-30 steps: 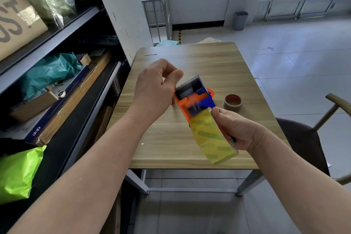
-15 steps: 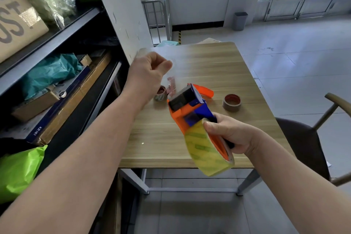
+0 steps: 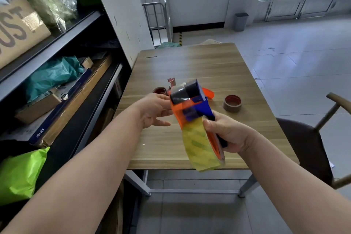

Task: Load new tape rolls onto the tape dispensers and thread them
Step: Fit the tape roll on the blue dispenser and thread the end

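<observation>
Now right hand (image 3: 228,135) clamps the orange-and-blue plastic tape dispenser (image 3: 191,104) bearing a yellowish clear tape roll (image 3: 199,146); left hand (image 3: 153,110) touches it, fingers spread

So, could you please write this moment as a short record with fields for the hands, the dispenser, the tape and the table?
right hand: grips the handle of the dispenser
left hand: fingers relaxed, beside the dispenser head; contact unclear
tape roll: yellow, mounted on the dispenser
table: wooden; holds left brown roll, right brown roll, second dispenser, partly hidden
</observation>
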Demonstrator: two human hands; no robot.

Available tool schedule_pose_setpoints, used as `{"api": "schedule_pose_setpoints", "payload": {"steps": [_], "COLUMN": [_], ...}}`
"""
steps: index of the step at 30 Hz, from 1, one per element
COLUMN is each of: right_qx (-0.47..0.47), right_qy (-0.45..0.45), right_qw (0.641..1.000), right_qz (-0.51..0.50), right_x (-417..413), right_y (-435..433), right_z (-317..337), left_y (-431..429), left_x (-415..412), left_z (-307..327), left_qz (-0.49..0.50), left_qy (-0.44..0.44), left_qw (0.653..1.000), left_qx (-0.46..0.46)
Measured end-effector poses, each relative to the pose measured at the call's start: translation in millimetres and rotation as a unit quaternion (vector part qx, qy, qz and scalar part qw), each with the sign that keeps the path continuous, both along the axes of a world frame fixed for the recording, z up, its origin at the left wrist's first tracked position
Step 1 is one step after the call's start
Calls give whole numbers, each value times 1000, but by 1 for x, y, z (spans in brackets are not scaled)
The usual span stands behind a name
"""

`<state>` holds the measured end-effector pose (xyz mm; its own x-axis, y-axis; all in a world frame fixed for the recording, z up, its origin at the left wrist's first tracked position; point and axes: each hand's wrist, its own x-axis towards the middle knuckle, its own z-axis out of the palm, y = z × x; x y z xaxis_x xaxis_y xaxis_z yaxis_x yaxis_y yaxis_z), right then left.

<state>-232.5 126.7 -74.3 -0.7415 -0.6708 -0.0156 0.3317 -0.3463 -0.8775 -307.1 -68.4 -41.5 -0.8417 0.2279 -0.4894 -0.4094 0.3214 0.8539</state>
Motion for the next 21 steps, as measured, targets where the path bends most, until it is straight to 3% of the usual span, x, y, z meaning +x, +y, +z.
{"api": "schedule_pose_setpoints", "payload": {"steps": [3,5,7,10,12,14,18,21], "right_qx": [32,78,111,139,154,176,229,172], "right_qy": [4,-14,-21,37,76,95,108,83], "right_qw": [993,973,948,911,895,890,897,923], "right_qz": [-113,-215,-298,-388,-411,-411,-363,-334], "right_x": [-2,-5,-8,-13,-17,-19,-16,-14], "right_y": [-1,-6,-13,-26,-33,-39,-42,-35], "right_z": [5,8,9,9,9,9,9,12], "left_y": [-3,-2,2,12,19,21,15,11], "left_x": [0,5,18,35,36,33,24,19], "left_z": [2,14,28,36,33,29,15,2], "left_qz": [139,177,110,-60,-72,-48,-22,15], "left_qy": [57,103,125,191,282,355,370,357], "left_qw": [988,976,981,979,942,903,900,919], "left_qx": [29,77,102,-39,-168,-238,-231,-165]}}
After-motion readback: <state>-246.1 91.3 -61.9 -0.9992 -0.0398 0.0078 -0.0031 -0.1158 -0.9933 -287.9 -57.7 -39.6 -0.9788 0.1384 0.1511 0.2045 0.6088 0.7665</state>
